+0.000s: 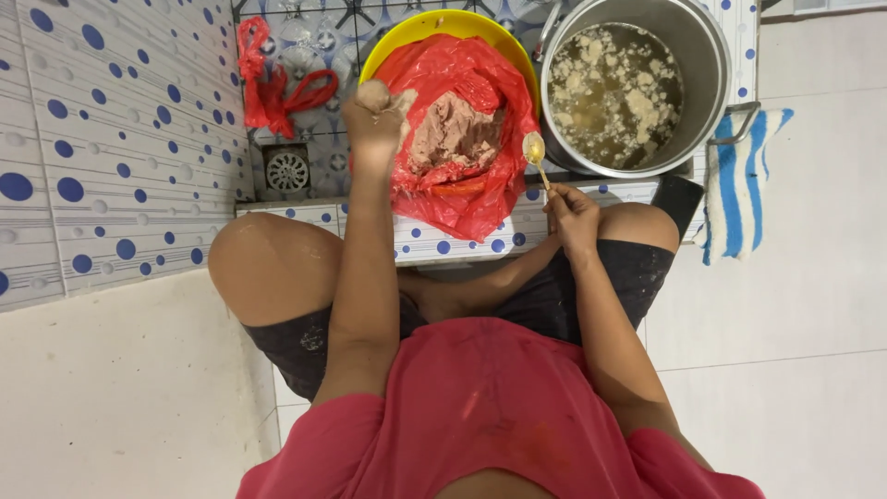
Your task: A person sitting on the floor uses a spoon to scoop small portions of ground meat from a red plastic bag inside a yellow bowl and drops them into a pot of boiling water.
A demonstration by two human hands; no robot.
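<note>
My left hand point(373, 118) is raised over the left side of a yellow basin point(407, 42) and squeezes a lump of brownish meat paste. The basin is lined with a red plastic bag point(462, 199) that holds a mound of the same paste point(455, 134). My right hand point(573, 214) rests near my right knee and holds a metal spoon point(534, 150) by its handle, the bowl pointing up between the basin and a large metal pot point(711, 55). The pot holds cloudy liquid with several pale lumps point(614, 88) floating in it.
A blue-dotted tiled ledge point(434, 242) runs under the basin, and a dotted tiled wall point(111, 139) stands to the left. A knotted red bag point(268, 88) and a floor drain point(287, 170) lie behind it. A blue-and-white striped cloth point(739, 185) hangs by the pot.
</note>
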